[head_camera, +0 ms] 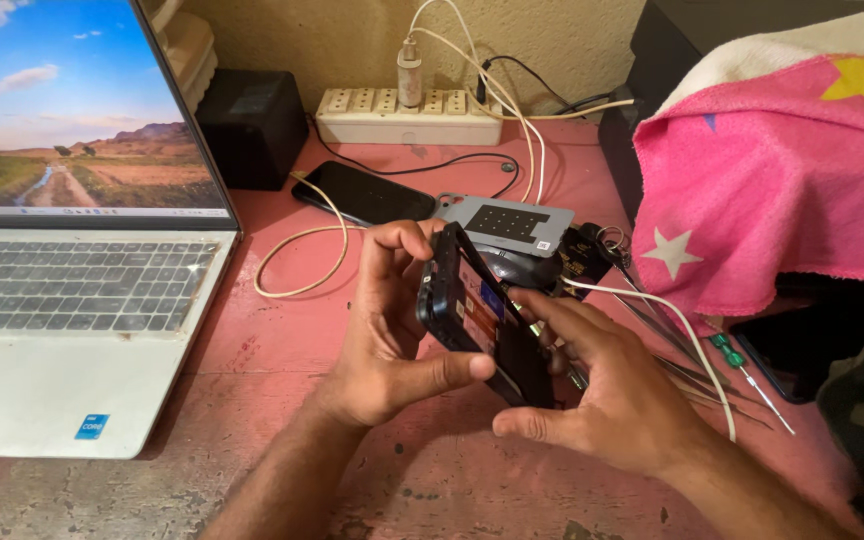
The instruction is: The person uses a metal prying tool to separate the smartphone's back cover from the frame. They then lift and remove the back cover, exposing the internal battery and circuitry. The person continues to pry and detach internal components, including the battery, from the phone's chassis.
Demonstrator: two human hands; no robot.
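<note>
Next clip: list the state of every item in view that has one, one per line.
Opened phone: back off, held tilted in both hands.
Left hand: gripping the phone's edge.
Right hand: fingers on the phone's exposed inside.
Laptop: open, screen lit.
Black phone: flat on table, screen dark.
Power strip: charger plugged in.

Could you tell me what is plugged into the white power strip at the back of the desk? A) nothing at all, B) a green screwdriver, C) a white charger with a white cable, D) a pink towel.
C: a white charger stands upright in the power strip, with its white cable looping over the pink desk; the screwdriver and towel lie elsewhere.
</note>
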